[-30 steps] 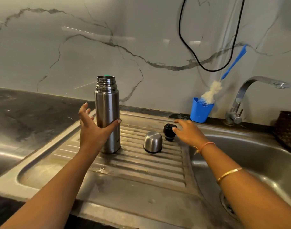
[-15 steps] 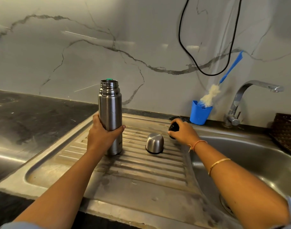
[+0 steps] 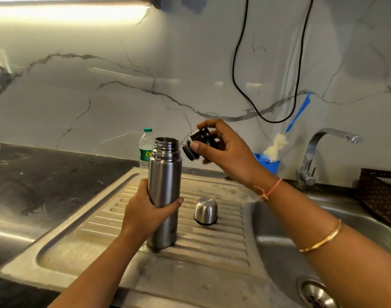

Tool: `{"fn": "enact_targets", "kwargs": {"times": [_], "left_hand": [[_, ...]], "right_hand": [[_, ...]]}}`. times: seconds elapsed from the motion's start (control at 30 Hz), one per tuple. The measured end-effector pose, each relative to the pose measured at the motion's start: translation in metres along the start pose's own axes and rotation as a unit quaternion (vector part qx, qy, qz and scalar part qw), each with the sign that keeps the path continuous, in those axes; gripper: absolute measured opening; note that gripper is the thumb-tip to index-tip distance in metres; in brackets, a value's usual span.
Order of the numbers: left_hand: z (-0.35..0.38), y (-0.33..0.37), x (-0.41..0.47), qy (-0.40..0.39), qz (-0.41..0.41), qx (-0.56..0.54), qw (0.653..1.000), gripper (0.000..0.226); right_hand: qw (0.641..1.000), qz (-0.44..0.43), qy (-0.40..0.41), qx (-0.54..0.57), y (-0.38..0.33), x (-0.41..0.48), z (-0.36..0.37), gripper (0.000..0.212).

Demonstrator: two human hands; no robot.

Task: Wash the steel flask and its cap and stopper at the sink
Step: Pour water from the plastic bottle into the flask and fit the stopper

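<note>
On the ribbed drainboard (image 3: 212, 247), L of the sink basin (image 3: 279, 252): steel flask (image 3: 164, 174) upright, base on the ribs, mouth uncovered, neck threads bare.

Left grip (image 3: 145, 210) is wrapped round the flask's mid-body from the L side. Thumb lies across the front, fingers go round the back.

Right grip (image 3: 230, 152) is up in the air, just R of the flask mouth. It pinches the black stopper (image 3: 199, 143) betw. thumb and fingers. Stopper is tilted, seal end toward the flask rim, near it but apart.

Cap (image 3: 205, 211) sits dome-up on the drainboard, just R of the flask's lower body, not touching it.

Behind the flask, at the wall: clear water bottle (image 3: 145, 147) w/ green lid, partly hidden.

R of the right grip: blue cup (image 3: 270, 164) w/ a blue-handled brush (image 3: 276, 144) standing in it. Tap (image 3: 323, 138) is beyond, spout over the basin. Dark basket (image 3: 381, 194) at far R edge. Black cable (image 3: 241, 85) loops down the marble wall. Dark worktop (image 3: 45, 174) lies L of the drainboard.
</note>
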State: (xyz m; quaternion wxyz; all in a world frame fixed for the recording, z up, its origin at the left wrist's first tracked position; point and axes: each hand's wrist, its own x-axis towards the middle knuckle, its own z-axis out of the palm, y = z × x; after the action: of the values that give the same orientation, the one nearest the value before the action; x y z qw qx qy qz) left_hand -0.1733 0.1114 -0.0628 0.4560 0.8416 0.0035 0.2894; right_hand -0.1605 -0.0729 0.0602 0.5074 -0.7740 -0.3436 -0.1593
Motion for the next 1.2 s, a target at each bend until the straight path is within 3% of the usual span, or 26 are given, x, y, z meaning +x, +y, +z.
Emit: {"fn": "enact_targets", "kwargs": {"times": [0.37,0.6,0.7,0.83,0.93,1.03,1.1,1.13,1.2], "left_hand": [[0.002,-0.004,0.004,-0.023,0.038,-0.022,0.999,0.069],[0.004,-0.009,0.007,-0.032,0.028,-0.051,0.998,0.071],[0.004,-0.008,0.006,-0.026,0.030,-0.050,0.998,0.070],[0.004,-0.007,0.006,-0.031,0.035,-0.050,0.998,0.069],[0.003,-0.008,0.008,-0.040,0.032,-0.066,0.997,0.065],[0.004,-0.010,0.010,-0.050,0.033,-0.085,0.995,0.062],[0.005,-0.009,0.009,-0.044,0.041,-0.079,0.995,0.063],[0.006,-0.008,0.009,-0.035,0.046,-0.071,0.996,0.063],[0.006,-0.006,0.007,-0.009,0.057,-0.037,0.998,0.066]], "right_hand": [[0.981,-0.063,-0.094,-0.157,-0.035,0.056,0.013,0.049],[0.939,0.000,-0.264,-0.218,-0.029,0.076,0.020,0.049],[0.926,-0.011,-0.254,-0.280,-0.032,0.081,0.027,0.048],[0.839,-0.090,-0.184,-0.504,-0.027,0.082,0.040,0.064],[0.848,-0.104,-0.254,-0.454,-0.028,0.085,0.037,0.068],[0.781,-0.286,-0.238,-0.502,-0.028,0.089,0.031,0.063],[0.745,-0.361,-0.198,-0.526,-0.023,0.084,0.035,0.057],[0.746,-0.354,-0.170,-0.538,-0.022,0.080,0.038,0.055],[0.768,-0.256,-0.125,-0.574,-0.023,0.072,0.044,0.052]]}}
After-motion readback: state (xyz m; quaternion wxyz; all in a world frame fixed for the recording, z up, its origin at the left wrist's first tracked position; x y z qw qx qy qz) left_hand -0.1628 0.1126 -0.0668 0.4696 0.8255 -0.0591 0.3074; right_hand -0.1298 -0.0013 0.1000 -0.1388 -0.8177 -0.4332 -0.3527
